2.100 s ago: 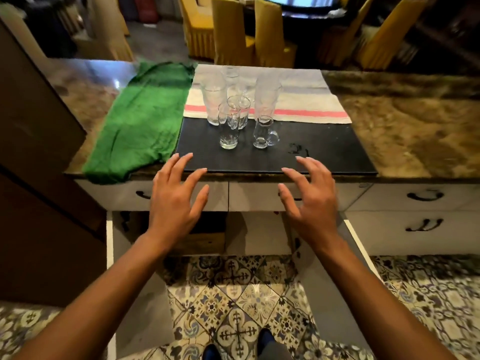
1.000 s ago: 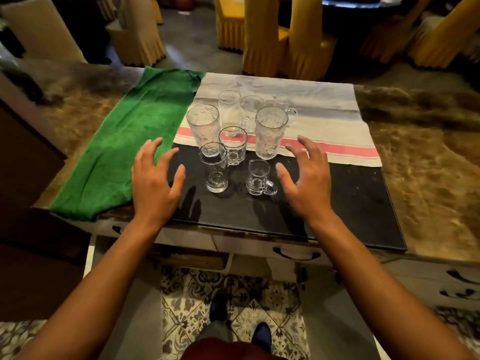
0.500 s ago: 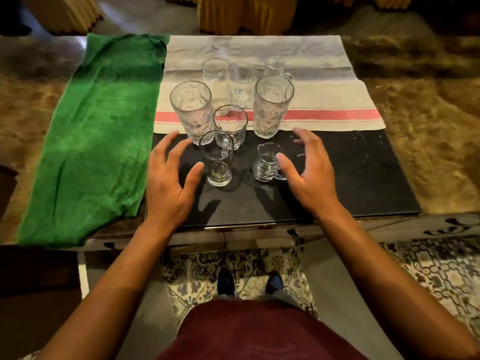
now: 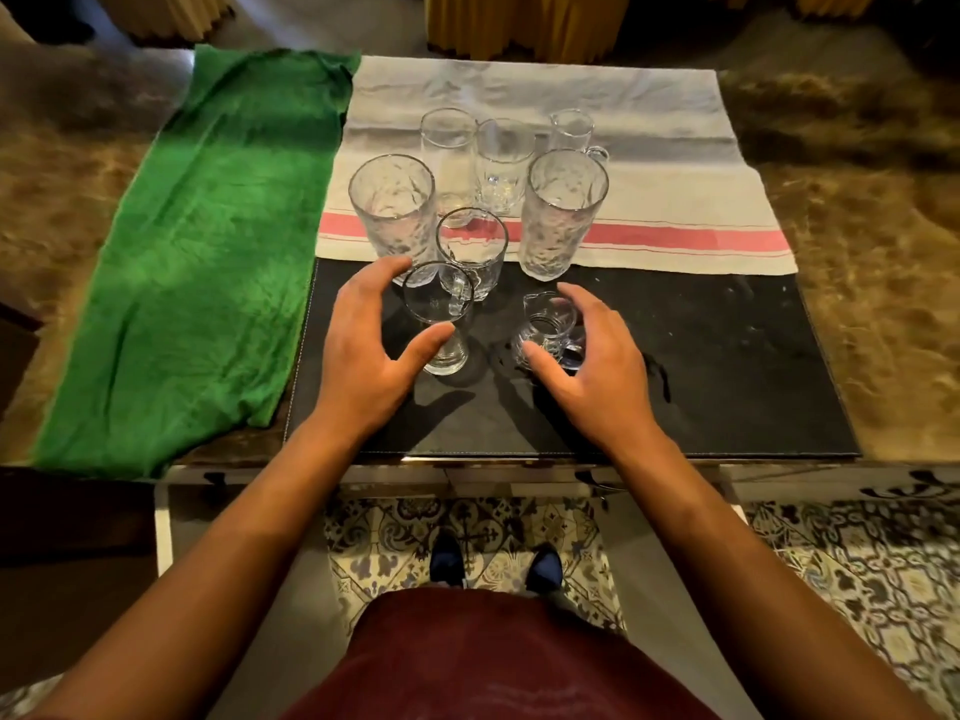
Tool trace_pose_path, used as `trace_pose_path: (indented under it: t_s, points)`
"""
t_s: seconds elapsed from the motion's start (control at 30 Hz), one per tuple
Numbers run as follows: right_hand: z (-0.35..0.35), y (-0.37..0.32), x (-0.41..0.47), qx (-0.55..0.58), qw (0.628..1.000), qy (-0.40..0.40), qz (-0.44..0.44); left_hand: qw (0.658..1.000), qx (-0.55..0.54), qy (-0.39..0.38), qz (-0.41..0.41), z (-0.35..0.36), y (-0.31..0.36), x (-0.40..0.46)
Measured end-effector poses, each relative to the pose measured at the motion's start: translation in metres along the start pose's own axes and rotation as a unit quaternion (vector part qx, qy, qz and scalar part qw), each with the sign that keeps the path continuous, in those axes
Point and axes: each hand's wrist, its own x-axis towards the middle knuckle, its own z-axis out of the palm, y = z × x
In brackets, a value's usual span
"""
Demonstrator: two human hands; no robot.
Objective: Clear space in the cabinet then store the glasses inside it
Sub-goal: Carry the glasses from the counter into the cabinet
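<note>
On the counter [image 4: 857,262], seven glasses stand upright in a close group, some on the black mat [image 4: 701,366] and the others on the white cloth with a red stripe [image 4: 649,148]. The left hand [image 4: 363,350] has an open grip curved around the footed glass mug [image 4: 439,324], thumb near its base, while the right hand [image 4: 597,366] is also open around the small glass mug [image 4: 548,330]. I cannot tell if the fingers touch the glass.

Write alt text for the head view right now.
The left hand and right hand curl open around a footed glass and a small handled glass on a black mat; six more glasses stand behind.
</note>
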Motion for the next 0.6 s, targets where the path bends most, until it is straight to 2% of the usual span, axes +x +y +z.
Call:
trace_pose_path:
  t_s: [0.4,0.6]
  points:
    - [-0.004,0.005,0.004,-0.023,1.000,0.014,-0.013,0.998,0.021,0.058,0.018,0.018,0.010,-0.003]
    - [-0.020,0.014,-0.008,0.004,0.997,0.070,0.027,0.996,-0.042,0.064,-0.036,0.032,0.022,-0.006]
